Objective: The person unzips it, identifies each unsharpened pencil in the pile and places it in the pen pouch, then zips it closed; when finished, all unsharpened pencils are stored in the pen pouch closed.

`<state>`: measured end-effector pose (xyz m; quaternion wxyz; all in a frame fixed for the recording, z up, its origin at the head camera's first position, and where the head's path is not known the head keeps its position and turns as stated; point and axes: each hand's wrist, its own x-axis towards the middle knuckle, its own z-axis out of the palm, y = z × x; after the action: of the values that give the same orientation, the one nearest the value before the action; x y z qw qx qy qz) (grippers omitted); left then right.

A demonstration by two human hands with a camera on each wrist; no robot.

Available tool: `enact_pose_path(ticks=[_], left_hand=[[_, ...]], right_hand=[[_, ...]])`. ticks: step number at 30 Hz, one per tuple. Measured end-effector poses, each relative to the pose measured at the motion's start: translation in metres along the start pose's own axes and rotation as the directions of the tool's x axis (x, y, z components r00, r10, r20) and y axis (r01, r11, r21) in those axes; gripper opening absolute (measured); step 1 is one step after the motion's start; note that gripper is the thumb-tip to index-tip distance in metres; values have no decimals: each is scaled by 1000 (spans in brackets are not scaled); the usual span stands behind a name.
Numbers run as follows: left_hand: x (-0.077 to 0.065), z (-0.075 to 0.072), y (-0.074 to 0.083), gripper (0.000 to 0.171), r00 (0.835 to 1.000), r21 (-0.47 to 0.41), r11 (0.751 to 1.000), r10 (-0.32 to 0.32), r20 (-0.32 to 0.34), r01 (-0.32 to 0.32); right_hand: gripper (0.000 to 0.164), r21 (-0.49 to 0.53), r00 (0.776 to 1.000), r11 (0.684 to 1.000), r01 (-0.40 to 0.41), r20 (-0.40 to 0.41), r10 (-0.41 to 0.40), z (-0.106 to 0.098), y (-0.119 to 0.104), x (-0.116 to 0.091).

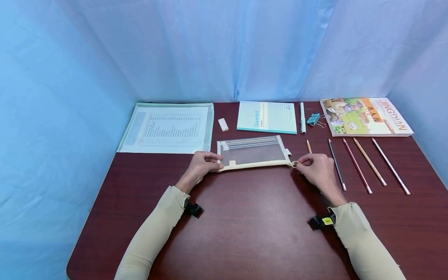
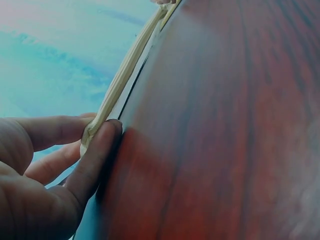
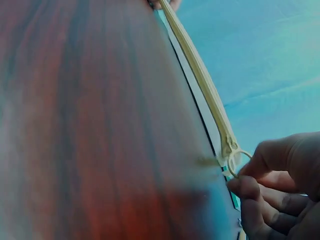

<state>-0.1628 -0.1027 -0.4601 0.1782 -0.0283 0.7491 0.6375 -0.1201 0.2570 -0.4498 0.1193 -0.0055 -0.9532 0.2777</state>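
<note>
A clear mesh pencil pouch (image 1: pixel 257 153) with a cream zipper (image 1: pixel 259 165) along its near edge lies mid-table. Several thin white-ended sticks or pencils show through near its far side; I cannot tell whether they are inside or printed. My left hand (image 1: pixel 201 167) pinches the pouch's left near corner between thumb and fingers, as the left wrist view also shows. At the other end, my right hand (image 1: pixel 318 171) pinches the ring-shaped zipper pull (image 3: pixel 234 164) between thumb and forefinger. The zipper appears closed along its length.
Right of the pouch lie several pencils (image 1: pixel 357 165), one partly hidden by my right hand. Along the back are a document folder (image 1: pixel 168 128), an eraser (image 1: pixel 223 124), a Gambit notebook (image 1: pixel 267 116), a pen (image 1: pixel 302 116), a teal binder clip (image 1: pixel 314 119) and a picture-covered book (image 1: pixel 365 116).
</note>
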Motion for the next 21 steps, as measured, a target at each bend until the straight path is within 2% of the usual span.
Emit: enact_pose_path(ticks=[5,13,16,21], left_hand=[[2,0,1,32,1000,-7,1000,-1,16,1],[3,2,1,31,1000,-4,1000,-14,14,14],[2,2,1,31,1000,37,999,2,-15,-1],[-1,3,5,33,995,161,985,72,-70,-60]], right_hand=[[9,-19,1000,1000,13,16,-12,-8,5,1],[9,-23,998,1000,4,58,-2,-9,9,0],[8,-27,996,999,35,80,-33,-9,7,-1],[6,-39,978,996,81,196,-72,-11,1,-3]])
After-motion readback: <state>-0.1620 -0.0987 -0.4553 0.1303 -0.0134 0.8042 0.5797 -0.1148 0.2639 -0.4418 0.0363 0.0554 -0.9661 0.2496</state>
